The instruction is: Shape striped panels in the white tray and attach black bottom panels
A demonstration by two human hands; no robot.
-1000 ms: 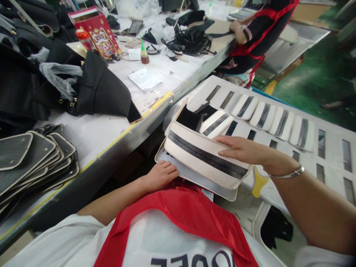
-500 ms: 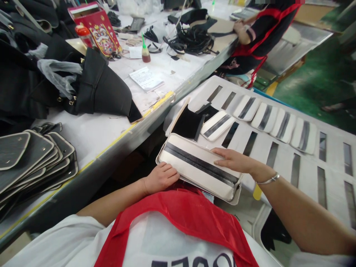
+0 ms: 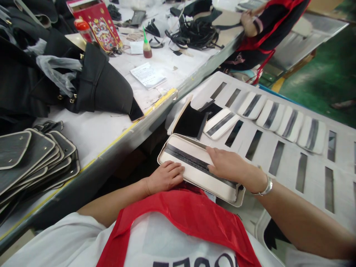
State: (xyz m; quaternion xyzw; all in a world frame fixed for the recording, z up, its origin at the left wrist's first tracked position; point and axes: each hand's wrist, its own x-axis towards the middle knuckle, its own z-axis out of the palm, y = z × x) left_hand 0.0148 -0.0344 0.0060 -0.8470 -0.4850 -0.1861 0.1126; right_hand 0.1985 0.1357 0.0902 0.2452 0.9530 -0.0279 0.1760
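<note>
Striped pale panel (image 3: 191, 168) at my lap, lying on a rimmed pale backing (image 3: 239, 200), just off the near-left corner of the white slotted board (image 3: 289, 163). My left hand (image 3: 167, 176) is on the panel's near edge, fingers bent over it; thumb hidden, so can't tell how closed that grip is. My right hand (image 3: 228, 165) lies palm down across the stripe, grip open, thumb and fingers apart, touching the panel, not closed round it.

Slotted board: four small striped pieces (image 3: 288, 124) in a row toward the far edge, another striped piece (image 3: 222, 124) aslant near the left edge, beside a black panel (image 3: 187, 120).

White tabletop (image 3: 111, 137) to my left: dark pale-rimmed panels (image 3: 36, 159) stacked by the near edge, black leather bag parts (image 3: 104, 87) above them. Paper note (image 3: 148, 75) near the taped right edge, green-tipped bottle (image 3: 147, 50) beyond it, tangled black straps (image 3: 198, 35) farther along that edge, co-worker's hand (image 3: 248, 23) just past the straps.
</note>
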